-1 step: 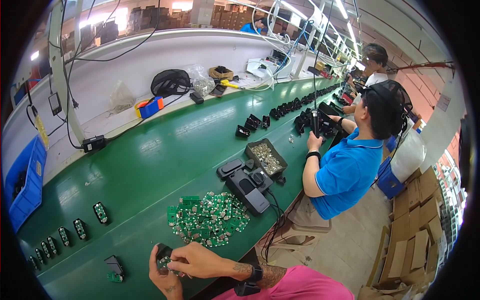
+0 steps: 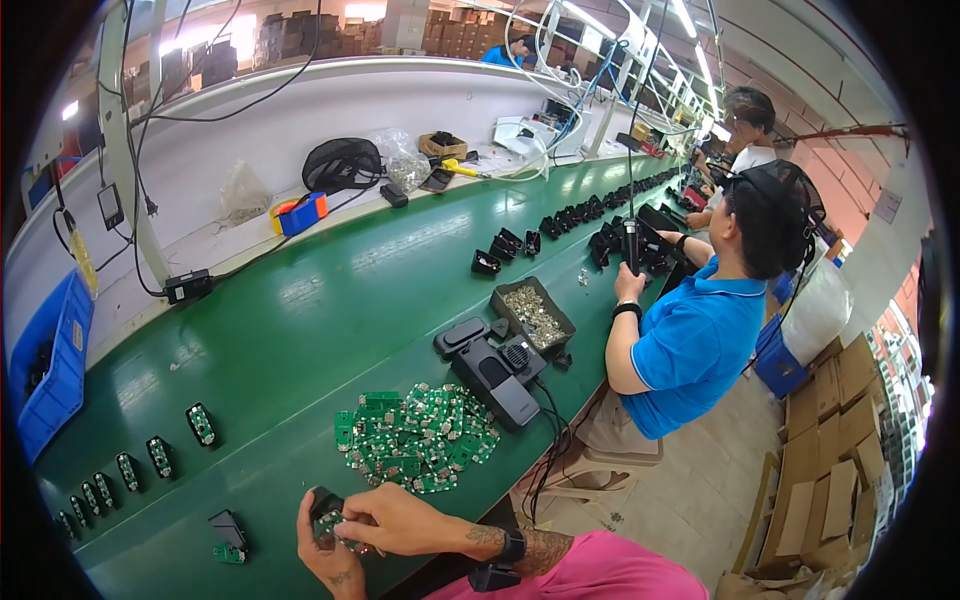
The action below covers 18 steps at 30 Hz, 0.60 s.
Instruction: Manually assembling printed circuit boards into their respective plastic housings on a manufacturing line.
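Observation:
Near the front edge of the bench, my left hand (image 2: 326, 556) grips a small black plastic housing (image 2: 325, 498). Over it, my right hand (image 2: 392, 520) pinches at a green circuit board (image 2: 328, 522) that lies against the housing. My fingers hide part of the board and how far it sits inside. Just beyond my hands spreads a heap of loose green circuit boards (image 2: 415, 440). To their left, another black housing (image 2: 230, 528) rests beside a single green board (image 2: 229, 553).
Several housings fitted with boards (image 2: 160, 457) form a row at the left. A black device (image 2: 495, 380) with cables stands past the heap, next to a tray of small metal parts (image 2: 568, 328). At the right, a co-worker in blue (image 2: 690, 330) holds a black tool (image 2: 630, 245). A blue bin (image 2: 70, 370) leans far left.

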{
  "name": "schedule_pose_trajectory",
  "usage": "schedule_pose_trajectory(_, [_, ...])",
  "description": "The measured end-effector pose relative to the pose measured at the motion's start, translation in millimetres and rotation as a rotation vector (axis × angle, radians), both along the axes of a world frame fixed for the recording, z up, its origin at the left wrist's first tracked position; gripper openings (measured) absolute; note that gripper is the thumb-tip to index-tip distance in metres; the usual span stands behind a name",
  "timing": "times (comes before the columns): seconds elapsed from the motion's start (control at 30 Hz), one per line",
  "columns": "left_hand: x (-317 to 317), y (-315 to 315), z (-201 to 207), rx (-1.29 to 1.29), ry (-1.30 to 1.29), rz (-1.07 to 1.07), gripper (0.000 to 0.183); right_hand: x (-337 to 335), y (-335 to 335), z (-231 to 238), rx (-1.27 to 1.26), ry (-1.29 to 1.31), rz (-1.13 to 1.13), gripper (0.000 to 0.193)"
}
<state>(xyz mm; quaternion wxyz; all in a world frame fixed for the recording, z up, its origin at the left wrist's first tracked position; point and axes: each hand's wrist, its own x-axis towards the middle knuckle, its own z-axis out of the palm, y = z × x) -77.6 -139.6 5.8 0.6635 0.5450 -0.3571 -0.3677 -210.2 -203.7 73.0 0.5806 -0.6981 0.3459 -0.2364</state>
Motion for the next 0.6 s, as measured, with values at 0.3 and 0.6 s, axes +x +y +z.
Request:
schedule_pose_trajectory(0.3, [6.3,7.8,5.8,-0.029,-0.163,-0.037,0.057,1.3,-11.2,-12.6,0.070,-0.005,-0.087,0.036])
schedule_pose_trajectory(0.6, [12.2,6.4,18.3,0.039,-0.153,-0.093,0.056,-1.4,-15.1,-24.2,-0.259,0.044,0.006,0.039])
